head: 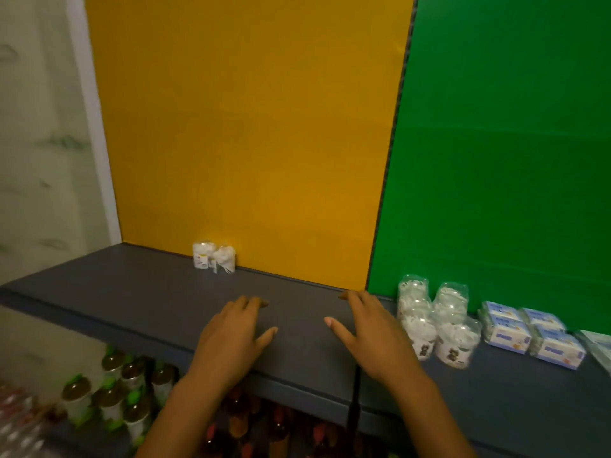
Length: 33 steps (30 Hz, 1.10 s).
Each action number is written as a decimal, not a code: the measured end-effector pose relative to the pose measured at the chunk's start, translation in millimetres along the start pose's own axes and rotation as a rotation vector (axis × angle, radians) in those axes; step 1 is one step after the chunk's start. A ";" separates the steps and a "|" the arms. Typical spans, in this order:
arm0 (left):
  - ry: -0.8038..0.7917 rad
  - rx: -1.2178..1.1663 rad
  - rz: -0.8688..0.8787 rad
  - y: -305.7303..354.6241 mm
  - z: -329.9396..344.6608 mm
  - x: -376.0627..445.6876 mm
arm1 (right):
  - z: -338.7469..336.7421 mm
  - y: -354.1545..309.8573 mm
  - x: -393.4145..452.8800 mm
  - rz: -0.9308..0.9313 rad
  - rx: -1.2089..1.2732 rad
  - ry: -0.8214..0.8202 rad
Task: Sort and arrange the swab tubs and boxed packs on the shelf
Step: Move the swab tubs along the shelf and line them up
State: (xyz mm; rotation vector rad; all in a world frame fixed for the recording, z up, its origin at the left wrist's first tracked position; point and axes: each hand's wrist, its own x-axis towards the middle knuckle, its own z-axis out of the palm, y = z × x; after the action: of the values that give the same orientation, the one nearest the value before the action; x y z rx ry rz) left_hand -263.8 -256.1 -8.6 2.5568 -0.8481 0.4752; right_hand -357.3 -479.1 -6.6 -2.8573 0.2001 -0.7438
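The left hand (231,338) and the right hand (373,335) lie flat and spread on the bare middle of the shelf (132,302), holding nothing. A fast reach to the right could knock the stacked swab tubs (436,322) over, because they stand tall and close together. Those tubs are just beside the right hand. The boxed packs (532,332) sit past them, toward the right end. Two small tubs (214,256) stand at the back edge, well apart from both hands.

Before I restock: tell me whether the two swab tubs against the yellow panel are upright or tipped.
Upright: both swab tubs stand on their bases, touching side by side at the shelf's back edge.
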 end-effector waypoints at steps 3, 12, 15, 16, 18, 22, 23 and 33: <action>-0.007 0.012 -0.021 -33.1 -12.6 -10.2 | 12.1 -31.3 5.7 -0.014 0.015 -0.004; 0.015 0.067 -0.105 -113.8 -40.3 -35.2 | 50.2 -106.3 31.8 -0.051 0.063 -0.028; 0.024 0.062 -0.142 -134.5 -43.9 -34.8 | 63.3 -121.6 45.5 -0.065 0.091 -0.034; 0.030 0.060 -0.156 -141.5 -44.8 -33.6 | 67.8 -125.6 51.2 -0.070 0.102 -0.041; 0.039 0.063 -0.180 -153.8 -45.7 -29.7 | 76.9 -132.8 64.2 -0.080 0.121 -0.054; 0.047 0.061 -0.211 -177.4 -42.7 -14.8 | 96.7 -141.5 95.3 -0.097 0.153 -0.050; 0.049 0.060 -0.218 -183.7 -41.8 -9.7 | 102.6 -142.5 103.8 -0.101 0.164 -0.048; 0.082 0.071 -0.251 -244.9 -42.6 76.5 | 143.6 -148.3 209.7 -0.139 0.210 0.031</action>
State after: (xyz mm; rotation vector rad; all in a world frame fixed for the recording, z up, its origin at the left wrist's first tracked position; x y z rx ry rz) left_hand -60.9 -93.4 -4.0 2.6409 -0.4802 0.5347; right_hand -92.5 -351.0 -0.5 -2.6816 -0.0702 -0.7843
